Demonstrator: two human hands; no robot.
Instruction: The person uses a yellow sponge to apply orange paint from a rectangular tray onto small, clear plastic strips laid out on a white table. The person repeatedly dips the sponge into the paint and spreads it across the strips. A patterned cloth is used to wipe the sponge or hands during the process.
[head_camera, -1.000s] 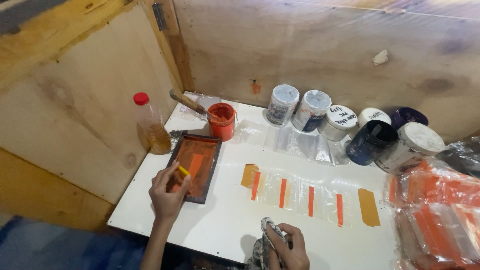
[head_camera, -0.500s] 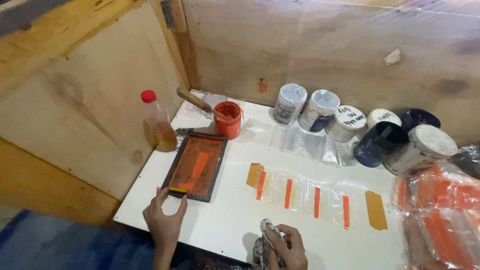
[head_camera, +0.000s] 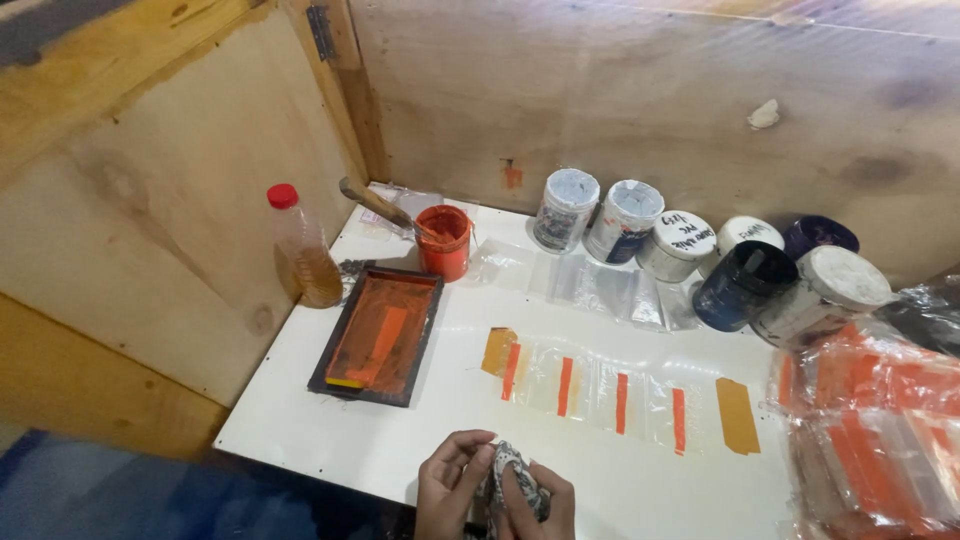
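plywood walls (head_camera: 620, 90) (stained) – white table (head_camera: 470, 440), blue floor (head_camera: 120, 500)

A crumpled rag (head_camera: 512, 482) sits at the bottom centre of the frame, at the near edge of the white table (head_camera: 440, 440). It is pale cloth, mottled with dark grey and black stains, bunched into a loose wad with folds standing up rather than lying flat. The left hand (head_camera: 450, 487) clasps its left side, fingers curled over the cloth, and the right hand (head_camera: 545, 503) presses on its right side, so only a narrow strip of fabric shows between them. Its lower part runs out of the frame
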